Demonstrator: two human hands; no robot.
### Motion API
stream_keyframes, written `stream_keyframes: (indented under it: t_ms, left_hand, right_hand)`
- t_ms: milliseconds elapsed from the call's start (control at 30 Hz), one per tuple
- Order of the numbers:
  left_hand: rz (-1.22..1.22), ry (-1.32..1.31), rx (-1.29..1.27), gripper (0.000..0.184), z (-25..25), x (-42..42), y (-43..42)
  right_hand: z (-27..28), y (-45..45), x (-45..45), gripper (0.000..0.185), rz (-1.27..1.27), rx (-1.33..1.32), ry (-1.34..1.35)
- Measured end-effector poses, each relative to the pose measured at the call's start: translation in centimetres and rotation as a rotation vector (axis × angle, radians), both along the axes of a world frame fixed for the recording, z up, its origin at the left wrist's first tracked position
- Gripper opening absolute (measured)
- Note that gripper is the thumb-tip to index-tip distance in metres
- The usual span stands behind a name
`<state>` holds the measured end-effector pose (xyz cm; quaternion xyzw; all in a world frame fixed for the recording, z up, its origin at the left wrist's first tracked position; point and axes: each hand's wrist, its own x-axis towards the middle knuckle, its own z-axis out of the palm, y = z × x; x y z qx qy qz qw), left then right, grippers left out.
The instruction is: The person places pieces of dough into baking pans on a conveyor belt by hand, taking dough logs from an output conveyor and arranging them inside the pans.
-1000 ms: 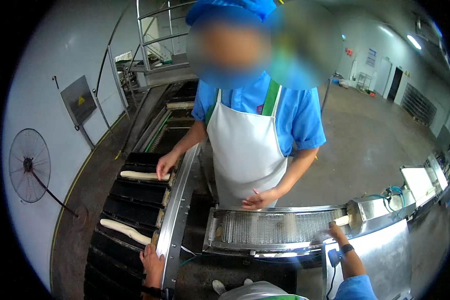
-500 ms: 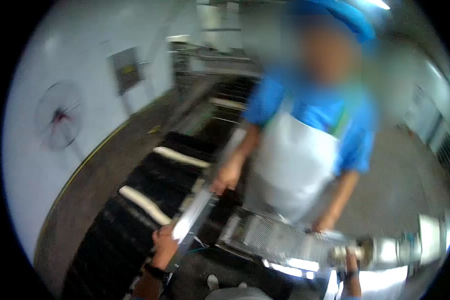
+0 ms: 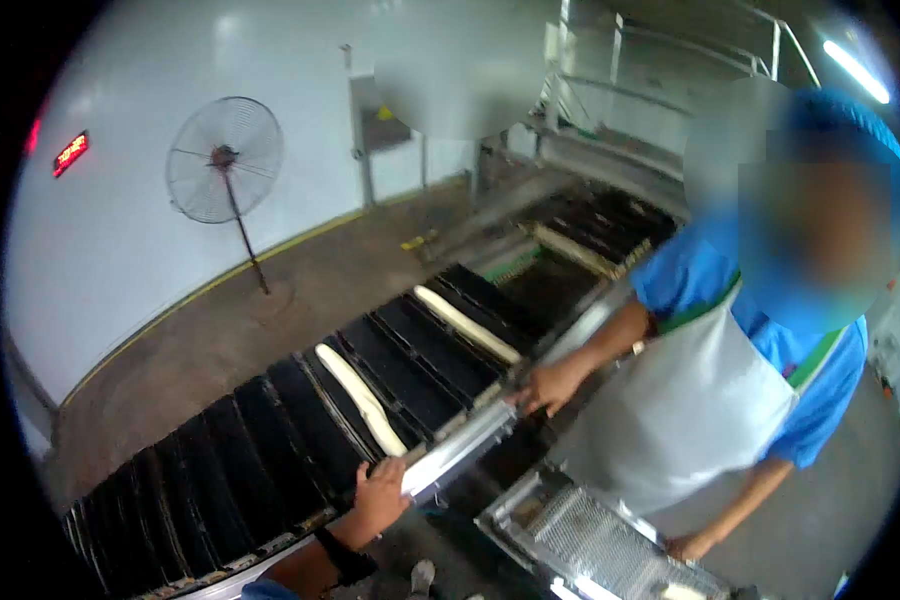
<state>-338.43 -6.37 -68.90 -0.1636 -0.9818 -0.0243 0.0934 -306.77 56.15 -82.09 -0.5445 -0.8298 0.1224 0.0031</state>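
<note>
My left hand [image 3: 380, 496] rests at the metal rail [image 3: 460, 446] of the tray conveyor, fingers apart, just below the near end of a long pale dough strip [image 3: 355, 395]. That strip lies in a black trough [image 3: 280, 440]. A second dough strip [image 3: 465, 323] lies in a trough farther up the line. My right hand is outside the view. Part of a pale piece [image 3: 682, 592] shows on the wire mesh belt [image 3: 595, 545] at the bottom edge.
Across the belt stands a co-worker in a white apron [image 3: 685, 410], one hand [image 3: 552, 387] at the rail, the other [image 3: 692, 545] at the mesh belt's edge. A stand fan [image 3: 224, 158] is by the wall, and metal railings [image 3: 620, 95] rise behind.
The view has swung left, and my right hand has left it. My left hand stays near the rail and dough end. The co-worker's one hand moved from a dough strip to the rail.
</note>
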Motion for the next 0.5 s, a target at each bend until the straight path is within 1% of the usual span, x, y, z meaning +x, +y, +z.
stream_keyframes:
  t_ms: [133, 200, 233, 267, 300, 333, 367, 400, 433, 467, 500]
  left_hand:
    - [-0.020, 0.001, 0.009, 0.055, 0.6, -0.2, 0.2]
    - [-0.070, -0.040, 0.009, 0.057, 0.3, -0.3, 0.0]
    - [-0.042, -0.061, 0.010, 0.058, 0.1, -0.3, -0.1]
    - [-0.019, -0.080, 0.012, 0.060, 0.4, -0.4, 0.0]
    - [0.003, -0.142, 0.030, 0.061, 0.9, -0.3, 0.1]
    - [0.013, -0.209, 0.046, 0.062, 1.5, -0.4, 0.4]
    - [-0.003, -0.211, 0.042, 0.063, 0.3, -0.8, -0.3]
    - [-0.017, -0.233, 0.048, 0.062, 1.1, -0.5, -0.1]
    - [0.003, -0.283, 0.052, 0.061, 1.4, -0.5, 0.0]
    - [0.019, -0.319, 0.054, 0.063, 1.2, -0.7, -0.2]
    - [0.019, -0.337, 0.027, 0.064, 0.9, -0.9, -0.3]
  right_hand:
    - [-2.5, 0.6, 2.8, 0.029, -0.008, -0.048, 0.037]
    - [-5.3, 2.0, 3.9, 0.027, -0.014, -0.124, 0.167]
    - [-7.2, 2.9, 4.2, 0.026, -0.015, -0.178, 0.263]
    - [-4.0, 0.4, 2.3, 0.025, 0.020, -0.204, 0.324]
    - [0.0, -2.8, 1.4, 0.023, 0.291, 0.087, 0.121]
    - [-0.4, -3.3, 0.5, 0.022, 0.129, 0.077, -0.045]
    - [-3.4, -2.0, 1.7, 0.019, 0.088, -0.050, 0.084]
    - [-2.1, -3.7, 1.9, 0.035, 0.271, 0.102, 0.126]
    - [-2.6, -4.5, 2.6, 0.035, 0.195, 0.110, 0.119]
    - [-4.0, -4.7, 2.5, 0.030, 0.016, -0.144, 0.579]
    - [-3.7, -4.6, 2.9, 0.024, 0.129, -0.061, 0.468]
